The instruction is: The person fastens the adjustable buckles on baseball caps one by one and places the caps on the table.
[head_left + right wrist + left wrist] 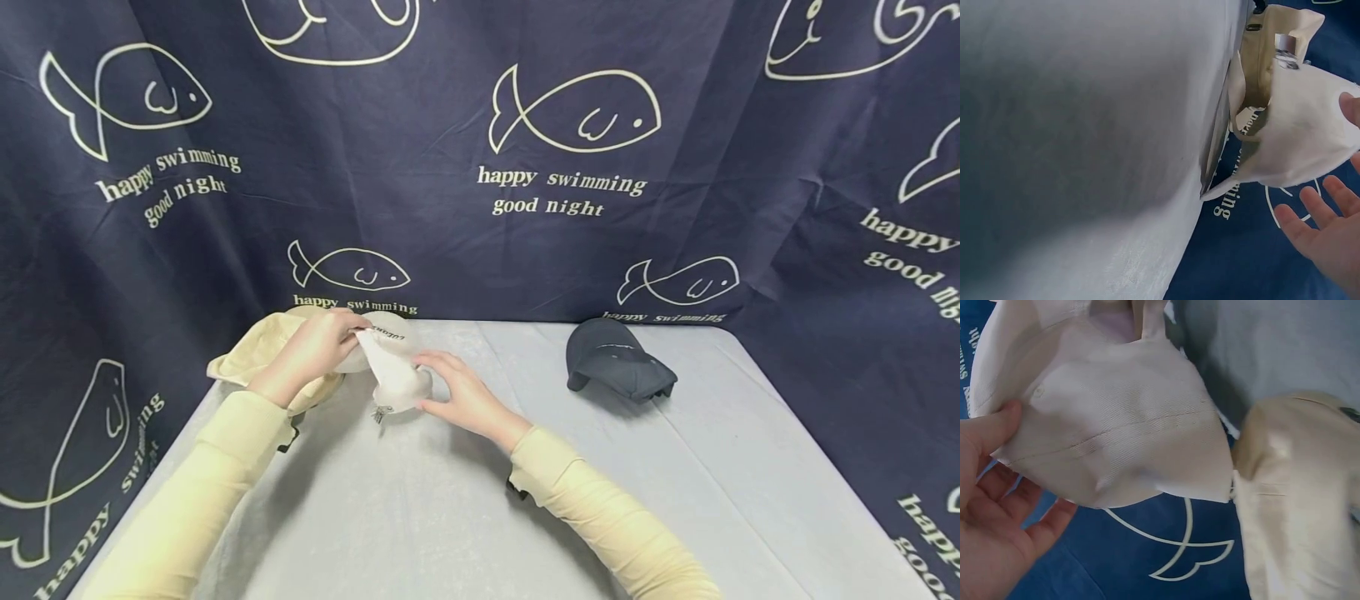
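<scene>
My left hand (318, 346) pinches a white cap (397, 375) by its cloth, at the upper left in the head view. In the left wrist view the thumb lies on the outside of the white cap (1110, 419) and the fingers are behind its edge. My right hand (468, 396) is at the cap's right side, its fingers spread. In the right wrist view its thumb overlaps the crown of the white cap (1316, 125). A metal strap buckle (382, 411) hangs at the near edge. Dark lettering shows on white fabric behind.
A beige cap (251, 346) lies at the table's far left, partly behind my left hand and forearm. Further right sits a dark cap (618, 362). The table has a pale cloth (420, 517); a navy curtain (450, 208) with fish prints rises behind it.
</scene>
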`<state>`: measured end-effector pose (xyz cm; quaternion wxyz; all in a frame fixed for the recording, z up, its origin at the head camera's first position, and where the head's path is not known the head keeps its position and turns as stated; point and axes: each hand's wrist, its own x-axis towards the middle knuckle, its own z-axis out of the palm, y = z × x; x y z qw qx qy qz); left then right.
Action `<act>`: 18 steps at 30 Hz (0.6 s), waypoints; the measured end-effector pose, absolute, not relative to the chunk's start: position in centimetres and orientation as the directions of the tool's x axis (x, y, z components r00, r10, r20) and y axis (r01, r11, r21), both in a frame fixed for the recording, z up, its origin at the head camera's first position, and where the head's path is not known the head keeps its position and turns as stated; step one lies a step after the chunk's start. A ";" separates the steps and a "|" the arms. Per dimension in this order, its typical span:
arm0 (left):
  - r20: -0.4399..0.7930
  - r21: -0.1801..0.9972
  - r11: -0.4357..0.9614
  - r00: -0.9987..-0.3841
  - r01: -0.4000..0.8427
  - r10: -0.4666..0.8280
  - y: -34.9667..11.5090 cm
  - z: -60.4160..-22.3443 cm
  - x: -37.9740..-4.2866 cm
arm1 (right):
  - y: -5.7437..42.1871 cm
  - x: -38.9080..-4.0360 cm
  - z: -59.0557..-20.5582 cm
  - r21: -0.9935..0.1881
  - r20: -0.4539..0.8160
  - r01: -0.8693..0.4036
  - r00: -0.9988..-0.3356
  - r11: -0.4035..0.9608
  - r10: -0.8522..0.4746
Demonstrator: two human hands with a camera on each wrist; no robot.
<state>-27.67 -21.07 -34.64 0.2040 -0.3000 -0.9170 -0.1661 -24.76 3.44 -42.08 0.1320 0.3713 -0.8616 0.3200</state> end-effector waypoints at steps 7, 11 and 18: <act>0.492 0.196 0.774 -0.744 0.601 0.453 -20.1 -33.4 -28.1 | 3.4 -25.0 -42.1 -0.459 0.501 -0.717 -0.697 0.525 -0.513; 0.491 0.212 0.772 -0.749 0.599 0.446 -19.6 -32.8 -28.3 | 3.5 -25.0 -42.0 -0.471 0.529 -0.718 -0.694 0.512 -0.488; 0.497 0.228 0.759 -0.743 0.610 0.448 -18.4 -31.5 -28.5 | 4.0 -25.4 -41.5 -0.447 0.591 -0.719 -0.684 0.532 -0.428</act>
